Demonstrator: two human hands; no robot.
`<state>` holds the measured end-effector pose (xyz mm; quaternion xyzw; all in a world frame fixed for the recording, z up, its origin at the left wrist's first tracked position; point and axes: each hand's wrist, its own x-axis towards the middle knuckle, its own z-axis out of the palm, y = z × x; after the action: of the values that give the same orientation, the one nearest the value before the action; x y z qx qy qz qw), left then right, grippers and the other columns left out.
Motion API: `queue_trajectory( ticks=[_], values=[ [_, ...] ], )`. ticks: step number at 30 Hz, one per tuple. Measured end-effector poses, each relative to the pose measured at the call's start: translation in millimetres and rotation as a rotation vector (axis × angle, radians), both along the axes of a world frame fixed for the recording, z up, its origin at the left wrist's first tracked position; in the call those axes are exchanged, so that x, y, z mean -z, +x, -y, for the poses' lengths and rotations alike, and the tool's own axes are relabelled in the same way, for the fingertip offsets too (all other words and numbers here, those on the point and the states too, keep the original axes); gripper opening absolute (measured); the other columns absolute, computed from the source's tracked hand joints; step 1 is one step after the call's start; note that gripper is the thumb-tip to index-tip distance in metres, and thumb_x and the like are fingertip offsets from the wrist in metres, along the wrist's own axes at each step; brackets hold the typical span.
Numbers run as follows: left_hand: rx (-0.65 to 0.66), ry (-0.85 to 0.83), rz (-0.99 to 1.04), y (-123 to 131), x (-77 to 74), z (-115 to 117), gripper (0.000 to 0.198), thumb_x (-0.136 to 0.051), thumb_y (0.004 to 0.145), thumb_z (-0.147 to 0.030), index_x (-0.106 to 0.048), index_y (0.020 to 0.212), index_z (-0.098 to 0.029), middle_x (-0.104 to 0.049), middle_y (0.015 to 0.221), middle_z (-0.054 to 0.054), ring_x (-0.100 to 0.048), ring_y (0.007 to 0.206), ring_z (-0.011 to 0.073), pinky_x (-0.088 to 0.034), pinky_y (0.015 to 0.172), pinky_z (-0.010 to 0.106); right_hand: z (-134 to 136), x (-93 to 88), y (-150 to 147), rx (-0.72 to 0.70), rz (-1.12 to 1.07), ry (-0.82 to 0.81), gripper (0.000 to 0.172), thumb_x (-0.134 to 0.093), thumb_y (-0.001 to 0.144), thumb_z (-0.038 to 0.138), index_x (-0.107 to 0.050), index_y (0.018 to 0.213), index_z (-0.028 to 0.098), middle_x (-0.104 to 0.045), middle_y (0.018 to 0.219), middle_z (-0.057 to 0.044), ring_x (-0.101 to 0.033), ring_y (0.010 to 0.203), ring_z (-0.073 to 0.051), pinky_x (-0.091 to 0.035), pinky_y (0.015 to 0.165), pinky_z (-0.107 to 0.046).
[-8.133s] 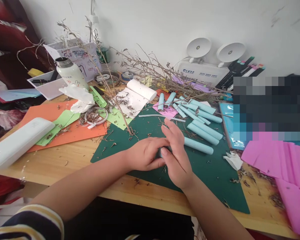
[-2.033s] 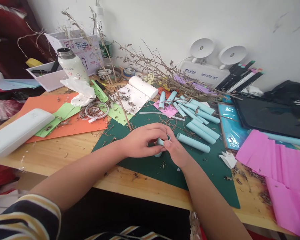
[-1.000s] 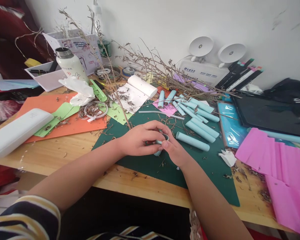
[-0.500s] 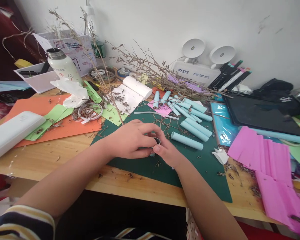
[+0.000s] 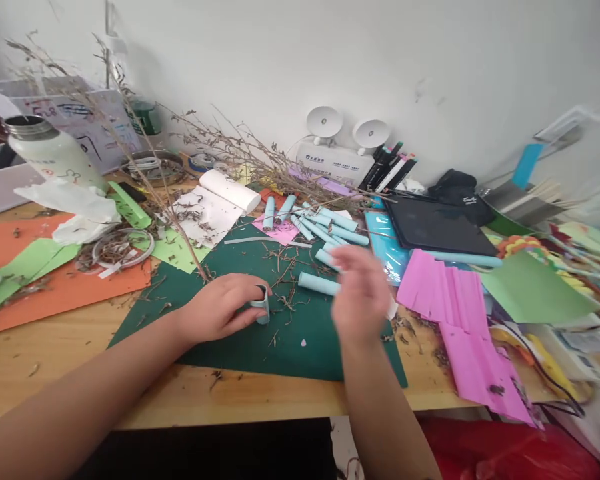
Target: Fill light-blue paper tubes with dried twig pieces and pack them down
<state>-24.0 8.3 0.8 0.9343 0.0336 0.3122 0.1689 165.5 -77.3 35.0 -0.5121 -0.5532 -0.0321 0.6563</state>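
Observation:
My left hand (image 5: 223, 303) is closed on a short light-blue paper tube (image 5: 264, 315), pinched between thumb and fingers. The tube stands roughly upright at the green mat (image 5: 220, 347), and its upper opening shows beside my fingers. My right hand (image 5: 361, 300) is raised over the right part of the mat, blurred by motion. Its fingers look loosely stretched, with nothing visible in them. Behind it lies a longer light-blue paper tube (image 5: 316, 284), partly covered by the hand. Several more blue paper rolls (image 5: 337, 219) are heaped farther back.
Dry branches (image 5: 240, 137) stretch across the back, with leaf bits scattered around. To the left stand an uncapped bottle (image 5: 55, 157) and orange paper (image 5: 100, 287). Pink crepe paper (image 5: 443, 293), a black tablet-like slab (image 5: 440, 223) and green paper (image 5: 535, 290) lie right. Markers (image 5: 387, 167) lean near a white twin-lamp unit (image 5: 333, 160).
My right hand has let go of the paper tube and moved away to the right. My left hand still holds the tube. The view has turned to the right.

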Motion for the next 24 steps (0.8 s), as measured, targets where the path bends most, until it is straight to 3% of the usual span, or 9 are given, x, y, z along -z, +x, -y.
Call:
queue_trajectory(
  ticks=[1, 3, 4, 6, 7, 10, 13, 17, 24],
  values=[
    [-0.011, -0.058, 0.021, -0.1, 2.2, 0.2, 0.015, -0.044, 0.080, -0.022, -0.038, 0.092, -0.019, -0.060, 0.087, 0.009, -0.058, 0.084, 0.0166, -0.047, 0.071, 0.029, 5.8, -10.0, 20.7, 0.198, -0.120, 0.140, 0.012, -0.037, 0.078, 0.027, -0.049, 0.079, 0.024, -0.051, 0.075, 0.000, -0.050, 0.065, -0.013, -0.042, 0.056, -0.029],
    [-0.009, -0.171, 0.077, 0.3, 5.5, 0.8, 0.026, -0.047, 0.078, -0.020, -0.033, 0.100, -0.020, -0.060, 0.089, 0.009, -0.059, 0.083, 0.0165, -0.048, 0.071, 0.030, 13.2, -27.0, 72.7, 0.499, -0.248, 0.236, 0.013, -0.032, 0.075, 0.021, -0.045, 0.079, 0.021, -0.046, 0.068, 0.001, -0.050, 0.056, -0.010, -0.041, 0.050, -0.026],
    [-0.015, -0.216, 0.090, 0.6, 6.3, 1.2, 0.029, -0.048, 0.078, -0.020, -0.032, 0.102, -0.020, -0.060, 0.089, 0.009, -0.059, 0.083, 0.0165, -0.048, 0.071, 0.030, 12.9, -32.8, 101.6, 0.651, -0.224, 0.155, 0.019, -0.030, 0.073, 0.019, -0.045, 0.085, 0.019, -0.049, 0.073, -0.001, -0.053, 0.062, -0.011, -0.042, 0.053, -0.026],
    [-0.017, -0.268, 0.092, 1.5, 4.9, 2.2, 0.034, -0.049, 0.077, -0.020, -0.031, 0.106, -0.021, -0.061, 0.089, 0.009, -0.060, 0.082, 0.0165, -0.048, 0.071, 0.030, 1.9, -38.0, 157.7, 0.879, 0.054, -0.305, 0.033, -0.023, 0.078, 0.021, -0.042, 0.104, 0.012, -0.053, 0.098, -0.011, -0.054, 0.091, -0.016, -0.044, 0.072, -0.031],
    [-0.021, -0.279, 0.077, 2.0, 2.9, 2.8, 0.034, -0.050, 0.077, -0.020, -0.032, 0.106, -0.021, -0.061, 0.088, 0.008, -0.059, 0.081, 0.0166, -0.048, 0.072, 0.030, -8.6, -37.7, 182.5, 0.872, 0.298, -0.706, 0.039, -0.019, 0.080, 0.024, -0.037, 0.114, 0.012, -0.048, 0.113, -0.013, -0.047, 0.104, -0.017, -0.041, 0.082, -0.033],
    [-0.062, -0.270, -0.022, 3.6, -6.6, 4.4, 0.032, -0.051, 0.076, -0.022, -0.038, 0.105, -0.021, -0.062, 0.087, 0.007, -0.059, 0.080, 0.0169, -0.047, 0.075, 0.031, -51.8, -30.9, 237.0, 0.692, 0.483, -1.068, 0.044, -0.036, 0.078, 0.031, -0.043, 0.117, 0.014, -0.046, 0.121, -0.014, -0.041, 0.112, -0.027, -0.033, 0.091, -0.042],
    [-0.079, -0.212, -0.039, 3.9, -14.0, 5.4, 0.045, -0.052, 0.076, -0.020, -0.030, 0.114, -0.027, -0.062, 0.091, 0.006, -0.059, 0.084, 0.0173, -0.045, 0.079, 0.033, -96.5, -22.8, 267.9, 0.550, 0.607, -1.240, 0.046, -0.038, 0.079, 0.030, -0.041, 0.121, 0.013, -0.038, 0.129, -0.015, -0.031, 0.119, -0.030, -0.028, 0.095, -0.046],
    [-0.134, -0.226, -0.015, 1.8, -9.8, 2.8, 0.059, -0.050, 0.077, -0.018, -0.016, 0.124, -0.034, -0.062, 0.095, 0.005, -0.058, 0.087, 0.0169, -0.045, 0.082, 0.034, -139.9, -13.2, 294.5, 0.433, 0.765, -1.391, 0.043, -0.042, 0.081, 0.032, -0.039, 0.121, 0.015, -0.040, 0.126, -0.014, -0.040, 0.113, -0.026, -0.032, 0.092, -0.047],
    [-0.186, -0.224, 0.019, 3.5, 0.7, -6.8, 0.062, -0.053, 0.071, -0.010, -0.025, 0.123, -0.030, -0.062, 0.094, 0.003, -0.057, 0.089, 0.0176, -0.046, 0.081, 0.034, -170.6, 1.2, 319.5, 0.399, 0.992, -1.469, 0.032, -0.046, 0.081, 0.031, -0.046, 0.109, 0.015, -0.049, 0.111, -0.008, -0.051, 0.096, -0.018, -0.043, 0.080, -0.040]
  ],
)
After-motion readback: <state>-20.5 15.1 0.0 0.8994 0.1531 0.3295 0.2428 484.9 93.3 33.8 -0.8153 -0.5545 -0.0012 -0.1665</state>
